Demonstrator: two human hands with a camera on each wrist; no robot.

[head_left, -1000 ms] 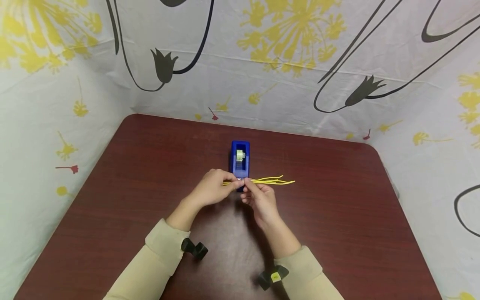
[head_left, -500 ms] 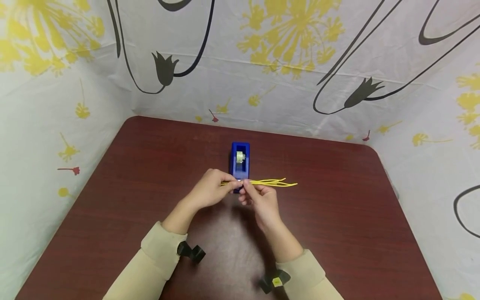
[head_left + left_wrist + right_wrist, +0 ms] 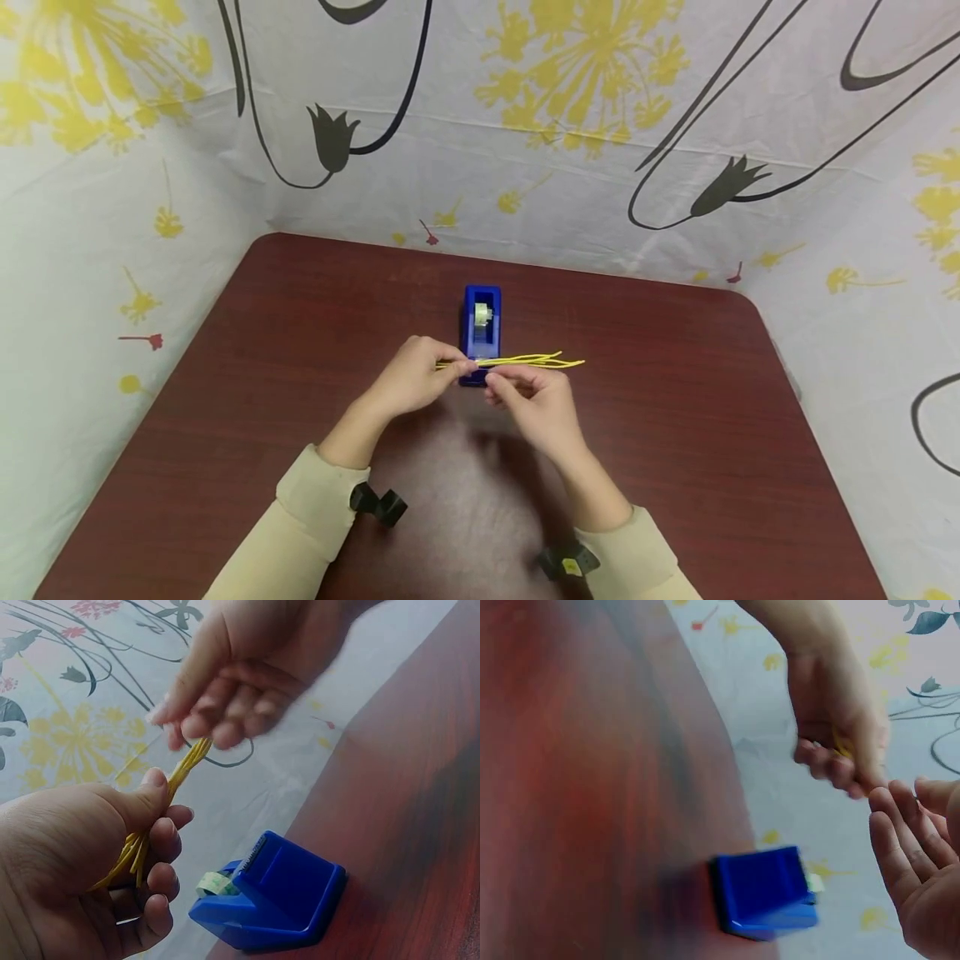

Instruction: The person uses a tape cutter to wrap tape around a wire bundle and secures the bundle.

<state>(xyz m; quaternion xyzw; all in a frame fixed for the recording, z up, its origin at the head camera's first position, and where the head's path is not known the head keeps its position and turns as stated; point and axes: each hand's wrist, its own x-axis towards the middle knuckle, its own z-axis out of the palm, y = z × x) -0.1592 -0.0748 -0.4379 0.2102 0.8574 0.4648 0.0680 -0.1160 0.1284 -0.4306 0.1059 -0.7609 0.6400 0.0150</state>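
My left hand (image 3: 412, 377) pinches a bundle of thin yellow wires (image 3: 531, 360) between thumb and fingers, above the front of a blue tape dispenser (image 3: 481, 343). Most of the bundle's length sticks out to the right; short ends show behind the left thumb in the left wrist view. My right hand (image 3: 543, 408) is just below the wires, its thumb near the index finger; in the right wrist view its fingers are loosely extended and hold nothing visible. The dispenser stands on the table, with a roll of clear tape (image 3: 216, 883) inside and a toothed cutting edge.
A dark reddish-brown table (image 3: 675, 433) lies under both hands. White cloth (image 3: 420, 75) with yellow and grey flower prints hangs around its back and sides. Small black cameras (image 3: 378, 504) are strapped at both sleeve cuffs.
My right hand has come off the wires and shifted right and slightly down. My left hand still holds the bundle, moved slightly left. The dispenser has stayed put.
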